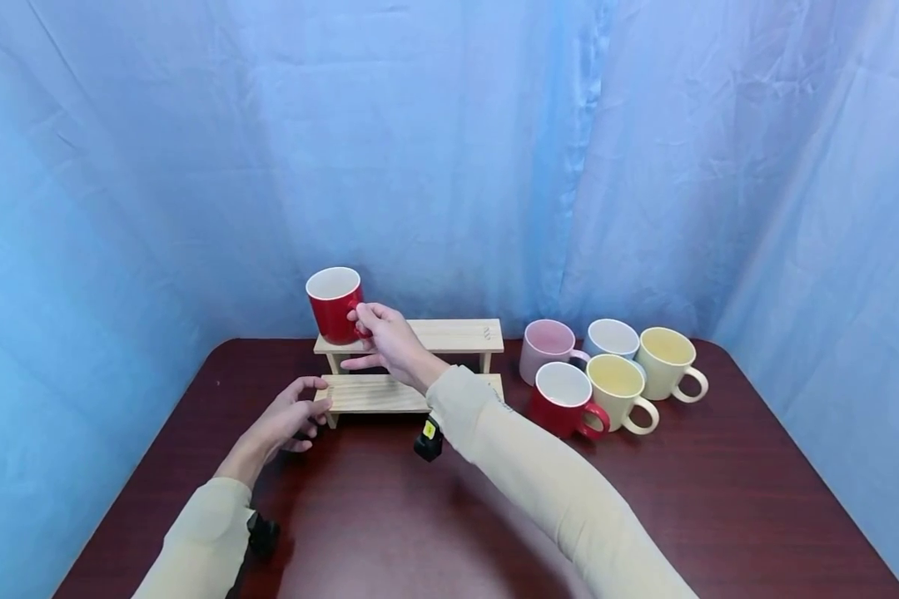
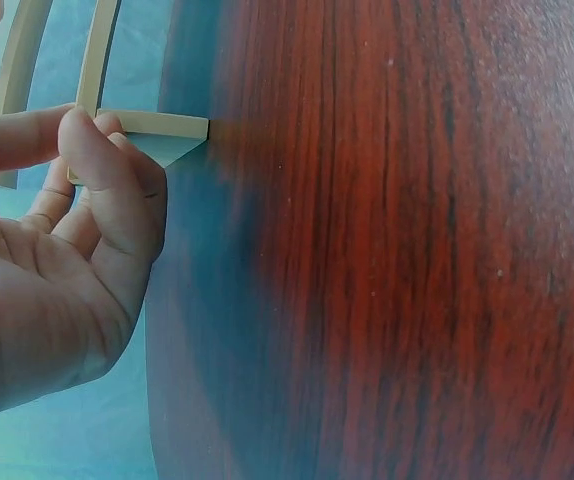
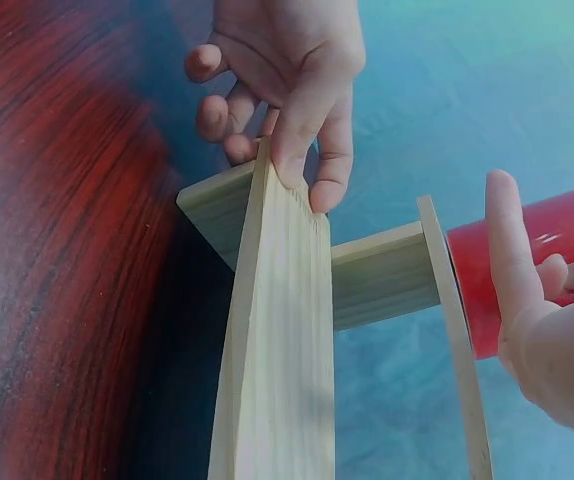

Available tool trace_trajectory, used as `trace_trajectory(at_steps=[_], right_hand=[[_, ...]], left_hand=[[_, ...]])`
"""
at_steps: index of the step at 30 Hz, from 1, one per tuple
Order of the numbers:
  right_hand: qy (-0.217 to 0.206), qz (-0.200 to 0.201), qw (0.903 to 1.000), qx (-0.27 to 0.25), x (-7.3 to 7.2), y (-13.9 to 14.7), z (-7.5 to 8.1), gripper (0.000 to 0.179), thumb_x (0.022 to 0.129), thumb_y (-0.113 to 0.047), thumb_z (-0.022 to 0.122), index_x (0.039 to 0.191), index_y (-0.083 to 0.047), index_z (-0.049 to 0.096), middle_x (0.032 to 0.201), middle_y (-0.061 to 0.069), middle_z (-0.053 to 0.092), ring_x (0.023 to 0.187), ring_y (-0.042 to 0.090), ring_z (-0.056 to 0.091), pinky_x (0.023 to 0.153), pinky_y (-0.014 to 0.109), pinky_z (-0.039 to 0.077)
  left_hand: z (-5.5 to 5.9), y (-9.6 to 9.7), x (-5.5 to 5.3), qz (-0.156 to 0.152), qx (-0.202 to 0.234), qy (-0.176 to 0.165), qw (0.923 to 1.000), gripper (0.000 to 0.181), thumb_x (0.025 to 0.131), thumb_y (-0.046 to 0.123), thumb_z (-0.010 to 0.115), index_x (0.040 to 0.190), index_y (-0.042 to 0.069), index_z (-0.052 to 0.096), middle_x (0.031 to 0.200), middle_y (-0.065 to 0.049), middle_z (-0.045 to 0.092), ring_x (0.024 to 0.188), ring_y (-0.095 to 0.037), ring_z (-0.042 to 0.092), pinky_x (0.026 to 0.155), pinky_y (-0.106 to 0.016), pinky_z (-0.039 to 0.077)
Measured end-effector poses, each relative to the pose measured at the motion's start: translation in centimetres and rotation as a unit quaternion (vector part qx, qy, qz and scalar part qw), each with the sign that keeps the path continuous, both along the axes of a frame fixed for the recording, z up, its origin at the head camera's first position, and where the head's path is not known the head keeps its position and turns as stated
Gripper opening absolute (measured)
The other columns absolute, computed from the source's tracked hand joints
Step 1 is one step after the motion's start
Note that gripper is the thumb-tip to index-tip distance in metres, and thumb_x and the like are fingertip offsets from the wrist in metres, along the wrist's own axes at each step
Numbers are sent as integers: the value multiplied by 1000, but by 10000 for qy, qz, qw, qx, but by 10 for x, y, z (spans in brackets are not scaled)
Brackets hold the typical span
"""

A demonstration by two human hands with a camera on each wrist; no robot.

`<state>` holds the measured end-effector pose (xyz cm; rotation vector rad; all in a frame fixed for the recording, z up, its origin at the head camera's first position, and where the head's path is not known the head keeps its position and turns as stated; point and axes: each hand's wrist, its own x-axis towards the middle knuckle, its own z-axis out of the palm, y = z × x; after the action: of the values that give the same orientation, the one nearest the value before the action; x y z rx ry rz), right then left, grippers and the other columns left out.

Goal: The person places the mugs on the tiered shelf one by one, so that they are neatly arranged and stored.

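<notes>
My right hand (image 1: 399, 343) pinches the handle of a red mug (image 1: 333, 319) with a white inside. The mug is upright at the left end of the upper step (image 1: 453, 334) of a small pale wooden two-step stand. In the right wrist view, the base of that mug (image 3: 477, 290) is against the step or very near it; I cannot tell if its weight rests there. My left hand (image 1: 288, 418) grips the left end of the lower step (image 1: 374, 395) between thumb and fingers, seen also in the right wrist view on the lower board (image 3: 287, 300).
Right of the stand, a pink mug (image 1: 543, 362), a second red mug (image 1: 554, 409), a pale blue mug (image 1: 605, 339), a front yellow mug (image 1: 607, 409) and a back yellow mug (image 1: 655, 374) cluster on the dark wooden table (image 1: 389, 532). Blue curtains (image 1: 434, 166) hang behind.
</notes>
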<state>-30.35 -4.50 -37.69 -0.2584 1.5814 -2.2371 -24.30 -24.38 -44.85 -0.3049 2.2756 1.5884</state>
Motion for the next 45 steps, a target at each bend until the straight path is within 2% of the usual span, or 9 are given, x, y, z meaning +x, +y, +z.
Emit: trace_trajectory(at_steps=[6,14,21,25,28,32,35,40,45], right_hand=[[-15,187,9998,110,-2,1,-2,42,108,-31,49,130,4,54,91,8,46,73,19,42,73,53,60],[303,383,9957,787,-6,1,-4,41,108,-33,49,131,0,55,92,4,54,76,20,52,74,47,61],[294,152,9955,890,-4,5,-4,37,108,-34,48,127,-4,58,92,4,55,77,21,56,91,53,55],[288,154,9949,950,-4,4,-1,37,108,-35,49,128,-4,58,92,4,57,81,24,58,90,49,56],[216,300,9938,1047,-4,3,2,40,107,-36,50,131,-4,57,100,8,61,89,29,60,89,48,57],[174,466,9906,1278,-5,6,7,43,107,-39,51,136,-7,53,123,16,60,96,29,64,90,52,56],[350,496,9856,1577,-6,15,11,45,106,-40,53,140,-10,50,135,18,56,106,29,64,92,53,54],[840,403,9702,2237,-3,45,21,50,103,-43,57,145,-16,50,146,8,51,132,28,50,103,54,46],[1173,355,9657,2288,2,88,34,52,101,-45,60,146,-19,51,148,2,49,139,24,44,109,58,39]], left_hand=[[-4,-1,0,-14,26,29,10000,42,102,25,59,138,18,40,92,-10,59,64,-19,53,52,-29,51],[-3,-6,4,-94,107,71,9999,42,101,24,58,138,18,40,92,-10,60,64,-18,54,51,-29,50],[-4,-1,1,-125,170,119,9997,43,101,24,59,139,17,40,91,-9,59,65,-19,54,52,-30,51],[-3,-2,0,-72,144,146,9998,44,101,25,60,139,18,40,91,-9,60,64,-19,54,52,-31,51],[-3,-5,0,-53,124,128,9998,43,101,24,60,138,17,40,91,-9,60,65,-19,55,52,-31,51],[-4,-10,-3,-106,150,69,9998,43,101,24,60,138,17,40,91,-9,60,65,-18,55,53,-30,52],[-4,-12,-6,-129,187,85,9997,41,100,26,59,136,19,40,92,-9,60,65,-17,56,54,-29,52],[-5,-13,-7,-176,249,79,9995,40,100,25,59,135,18,41,92,-10,59,65,-18,56,54,-29,52],[-5,-12,-9,-100,154,68,9998,39,102,23,58,136,19,41,95,-12,59,66,-20,57,54,-30,52]])
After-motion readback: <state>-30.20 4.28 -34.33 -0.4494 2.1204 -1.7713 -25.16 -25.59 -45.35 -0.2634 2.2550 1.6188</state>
